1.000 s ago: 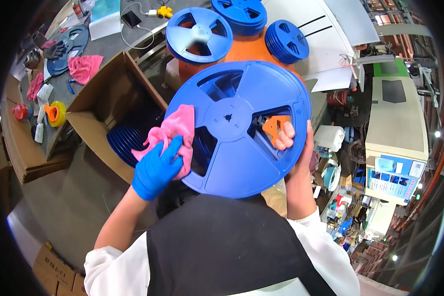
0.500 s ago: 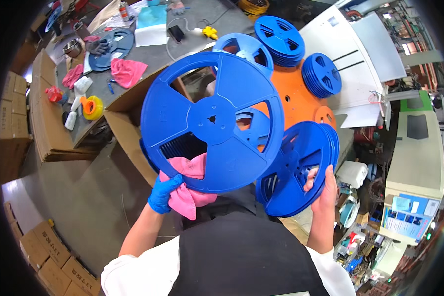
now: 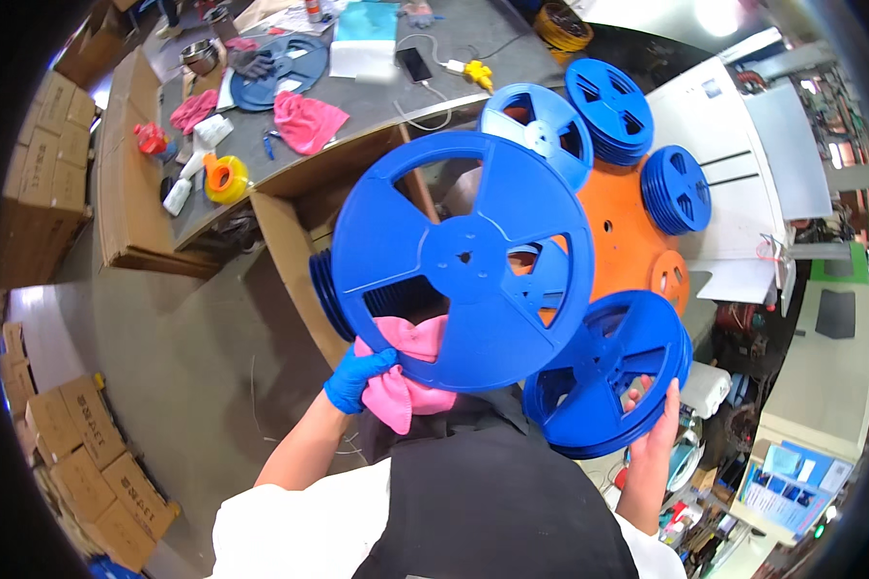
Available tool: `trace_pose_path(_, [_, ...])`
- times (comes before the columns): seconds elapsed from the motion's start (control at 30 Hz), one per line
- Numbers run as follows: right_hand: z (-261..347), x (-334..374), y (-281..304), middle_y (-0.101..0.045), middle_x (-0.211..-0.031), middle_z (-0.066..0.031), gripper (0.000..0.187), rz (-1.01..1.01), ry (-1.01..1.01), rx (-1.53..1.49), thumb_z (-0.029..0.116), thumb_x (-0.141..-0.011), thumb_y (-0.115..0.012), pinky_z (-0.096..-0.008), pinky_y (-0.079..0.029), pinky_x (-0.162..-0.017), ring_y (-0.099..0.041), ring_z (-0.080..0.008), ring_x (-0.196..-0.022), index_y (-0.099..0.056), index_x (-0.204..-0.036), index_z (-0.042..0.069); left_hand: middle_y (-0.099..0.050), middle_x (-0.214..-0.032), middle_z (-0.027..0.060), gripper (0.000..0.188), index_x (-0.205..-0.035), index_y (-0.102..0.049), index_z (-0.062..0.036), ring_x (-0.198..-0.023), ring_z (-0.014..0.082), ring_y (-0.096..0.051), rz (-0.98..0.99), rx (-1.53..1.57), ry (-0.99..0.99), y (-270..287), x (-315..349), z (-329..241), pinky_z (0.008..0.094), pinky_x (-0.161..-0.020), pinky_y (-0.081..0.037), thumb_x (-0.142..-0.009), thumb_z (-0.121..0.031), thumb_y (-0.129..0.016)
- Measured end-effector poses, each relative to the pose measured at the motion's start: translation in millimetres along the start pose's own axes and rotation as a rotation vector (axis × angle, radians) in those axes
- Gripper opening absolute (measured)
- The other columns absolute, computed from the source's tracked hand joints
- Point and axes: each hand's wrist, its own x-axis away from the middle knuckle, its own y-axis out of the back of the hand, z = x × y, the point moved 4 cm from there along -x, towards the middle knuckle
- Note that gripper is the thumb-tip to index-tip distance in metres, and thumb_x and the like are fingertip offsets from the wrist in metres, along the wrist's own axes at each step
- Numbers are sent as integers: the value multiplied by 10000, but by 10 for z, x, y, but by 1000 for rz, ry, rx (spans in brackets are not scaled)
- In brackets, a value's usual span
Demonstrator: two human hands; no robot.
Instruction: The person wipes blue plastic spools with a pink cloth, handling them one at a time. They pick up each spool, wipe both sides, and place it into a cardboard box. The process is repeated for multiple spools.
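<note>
In my blue-gloved left hand [image 3: 353, 380] are the lower-left rim of a large blue plastic reel [image 3: 488, 338] and a crumpled pink cloth [image 3: 402, 399]. The cloth is pressed against that rim, and the reel faces me. My bare right hand [image 3: 657, 421] is closed on the outer rim of a tilted stack of blue reels [image 3: 605, 365], some fingertips showing through an opening. More blue reels [image 3: 328, 295] stand on edge behind the large one, partly hidden by it.
Several blue reel stacks [image 3: 608, 111] rest on an orange round surface [image 3: 623, 207]. An open cardboard box [image 3: 285, 241] lies beyond the large reel. The grey workbench [image 3: 377, 106] holds a phone [image 3: 415, 66], cloths and a yellow tape roll [image 3: 226, 180]. Cartons [image 3: 97, 454] stand at left.
My view has turned, so the scene sits farther right, with its right side lower. Both hands keep their holds on the reels; the cloth stays in my left hand.
</note>
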Motion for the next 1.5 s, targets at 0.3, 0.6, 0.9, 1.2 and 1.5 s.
trace_pose_path(0.3, [27, -206, 235, -583, -866, -58, 396, -68, -17, -32, 449, -904, -569, -300, -554, -540, -652, -267, -817, -553, -981, 61, -613, -1112, 72, 491, -1262, -495, -45, -978, 171, -607, -50, -29, 16, 121, 44, -21, 290, -876, -494, -816, -96, -695])
trace_pose_path(0.6, [7, -382, 255, -564, -1128, -132, 413, 54, -80, -65, 444, -928, -525, -292, -546, -538, -620, -257, -750, -503, -1155, 100, -624, -1111, 81, 519, -1266, -497, -53, -976, 191, -621, -255, -42, -7, 524, 200, -140, 328, -878, -509, -790, -60, -704])
trace_pose_path(0.9, [4, -449, 295, -555, -1150, -112, 443, 5, -107, -78, 454, -938, -497, -267, -494, -516, -581, -225, -688, -486, -1179, 82, -623, -1087, 81, 522, -1275, -492, -39, -941, 188, -618, -441, -102, -55, 863, 223, -70, 329, -856, -511, -786, -57, -677])
trace_pose_path(1.2, [19, -457, 488, -541, -1179, -85, 423, -96, -75, -96, 446, -944, -473, -267, -477, -501, -574, -209, -652, -496, -1160, 83, -628, -887, 21, 241, -1051, -577, -85, -797, 135, -580, -690, -440, -374, 1215, -1020, -70, 269, -721, -474, -813, -100, -614])
trace_pose_path(1.5, [42, -360, 693, -565, -1177, -79, 395, -137, -28, -114, 430, -943, -478, -266, -475, -481, -586, -213, -635, -506, -1148, 95, -585, -779, -3, 80, -933, -588, -111, -637, 130, -561, -698, -548, -440, 1417, -2190, 71, 267, -558, -448, -856, -112, -564])
